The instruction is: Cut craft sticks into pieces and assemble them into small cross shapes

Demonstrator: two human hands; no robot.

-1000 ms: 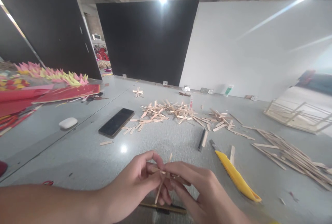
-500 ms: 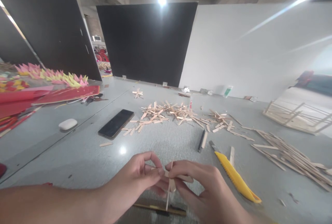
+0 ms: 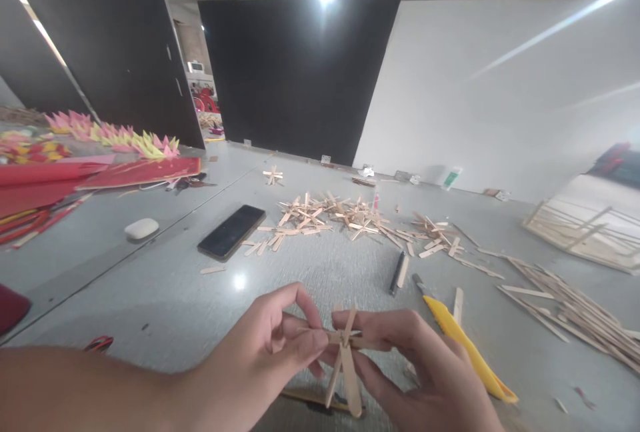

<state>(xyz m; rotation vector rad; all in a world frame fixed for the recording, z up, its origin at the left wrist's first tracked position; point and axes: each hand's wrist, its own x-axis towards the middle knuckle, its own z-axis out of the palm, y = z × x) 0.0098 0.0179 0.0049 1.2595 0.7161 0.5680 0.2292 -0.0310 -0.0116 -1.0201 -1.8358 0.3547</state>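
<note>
Between my two hands is a star-shaped piece of crossed wooden craft sticks (image 3: 351, 382), held just above the table near its front edge. My left hand (image 3: 285, 339) pinches one of its arms between thumb and fingers. On the other side my right hand (image 3: 415, 359) grips further arms, index finger on top and thumb below. Two arms stick out toward me and one points up and away. Partly hidden beneath the star lies a thin dark and yellowish strip (image 3: 310, 399).
A yellow utility knife (image 3: 467, 349) lies right of my right hand, with a dark pen (image 3: 397, 273) beyond. Loose craft sticks (image 3: 320, 213) are heaped mid-table, longer sticks (image 3: 575, 305) at right. A phone (image 3: 233, 232) and a white case (image 3: 142, 229) lie at left.
The craft-stick star has turned and tilted, so its crossed arms now face me more openly. Both hands keep hold of it. The whole view has shifted slightly.
</note>
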